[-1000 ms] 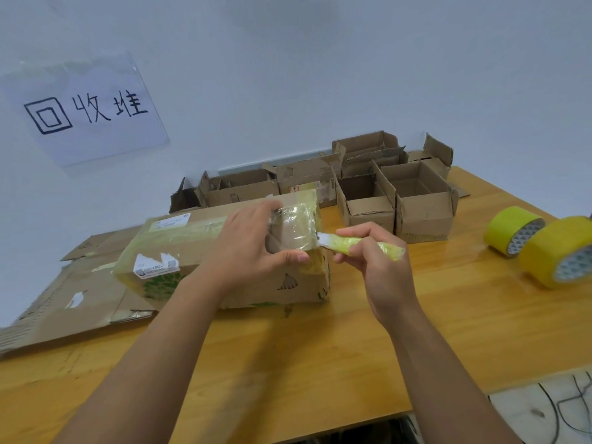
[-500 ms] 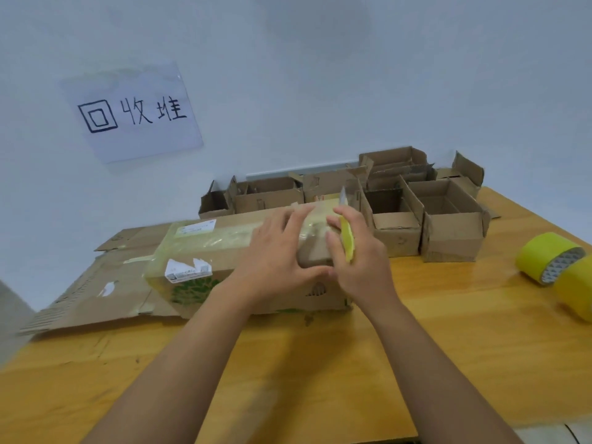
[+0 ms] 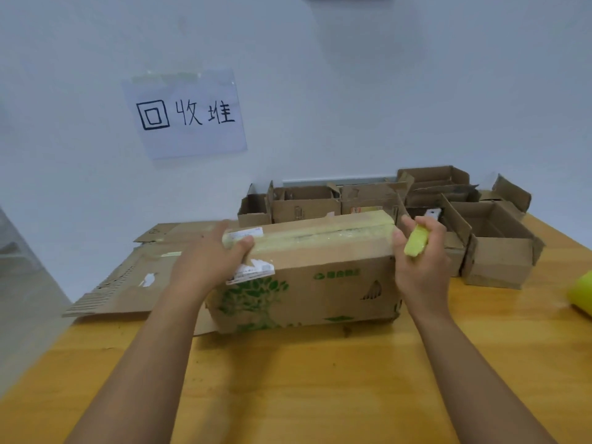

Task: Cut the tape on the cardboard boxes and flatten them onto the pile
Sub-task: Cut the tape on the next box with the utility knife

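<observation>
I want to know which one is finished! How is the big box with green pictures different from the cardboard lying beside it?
The big box stands as a full box; the flat cardboard lies spread out on the table. The box has yellowish tape along its closed top; the flat piece is opened out. Both hands, left hand and right hand, hold the box; nobody touches the flat piece. Both are brown cardboard.

Both hands clasp the taped box ends (right hand gripping a yellow cutter).
</observation>
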`<action>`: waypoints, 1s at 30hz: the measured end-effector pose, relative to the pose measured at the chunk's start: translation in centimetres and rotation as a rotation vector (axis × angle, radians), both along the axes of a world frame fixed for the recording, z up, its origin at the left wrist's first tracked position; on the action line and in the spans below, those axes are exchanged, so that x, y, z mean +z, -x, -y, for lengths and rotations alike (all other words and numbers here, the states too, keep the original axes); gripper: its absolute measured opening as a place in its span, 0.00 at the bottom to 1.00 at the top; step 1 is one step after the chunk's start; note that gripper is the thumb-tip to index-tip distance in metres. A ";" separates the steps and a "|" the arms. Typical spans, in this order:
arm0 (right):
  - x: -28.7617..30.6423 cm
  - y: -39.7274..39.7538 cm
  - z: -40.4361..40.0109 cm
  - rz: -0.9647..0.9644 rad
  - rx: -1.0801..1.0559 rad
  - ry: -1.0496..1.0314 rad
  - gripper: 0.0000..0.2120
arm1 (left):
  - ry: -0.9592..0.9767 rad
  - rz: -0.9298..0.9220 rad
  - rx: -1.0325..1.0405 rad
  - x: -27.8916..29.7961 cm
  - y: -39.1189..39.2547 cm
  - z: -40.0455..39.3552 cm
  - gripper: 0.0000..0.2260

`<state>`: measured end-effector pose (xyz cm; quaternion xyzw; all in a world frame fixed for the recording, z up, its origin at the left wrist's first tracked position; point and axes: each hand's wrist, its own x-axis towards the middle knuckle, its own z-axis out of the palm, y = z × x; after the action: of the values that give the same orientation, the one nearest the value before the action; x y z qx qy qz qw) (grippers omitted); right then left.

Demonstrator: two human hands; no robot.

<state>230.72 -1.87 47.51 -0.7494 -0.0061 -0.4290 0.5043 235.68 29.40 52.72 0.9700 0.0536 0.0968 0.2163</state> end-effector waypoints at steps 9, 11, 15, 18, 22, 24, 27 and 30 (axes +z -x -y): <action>-2.9 3.0 -6.5 0.094 -0.003 -0.223 0.22 | 0.116 0.002 -0.077 1.7 2.7 0.9 0.22; -2.5 2.8 -7.4 0.035 0.063 -0.238 0.24 | 0.317 0.018 -0.156 1.8 3.9 1.3 0.19; -0.9 1.1 -5.9 -0.131 0.160 -0.215 0.31 | 0.267 0.007 -0.300 0.9 6.1 2.0 0.13; 0.0 0.9 -3.7 -0.269 0.202 -0.237 0.30 | 0.215 -0.118 -0.478 0.0 7.2 1.8 0.03; 0.6 4.8 -2.9 -0.313 0.153 -0.203 0.23 | 0.236 -0.157 -0.667 -1.3 8.5 3.3 0.17; 0.8 7.9 -3.1 -0.350 0.193 -0.136 0.23 | 0.203 -0.105 -0.707 -1.8 9.4 4.9 0.19; 0.2 11.2 -3.5 -0.453 0.152 0.115 0.23 | 0.120 -0.007 -0.780 -2.3 11.1 7.5 0.22; -0.4 12.2 -2.7 -0.457 0.081 0.199 0.25 | 0.118 0.101 -0.793 -2.3 12.0 9.5 0.23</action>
<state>218.57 0.81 47.12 -0.8721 0.0357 -0.2252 0.4330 223.68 19.86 50.44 0.8956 -0.3299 0.0499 0.2944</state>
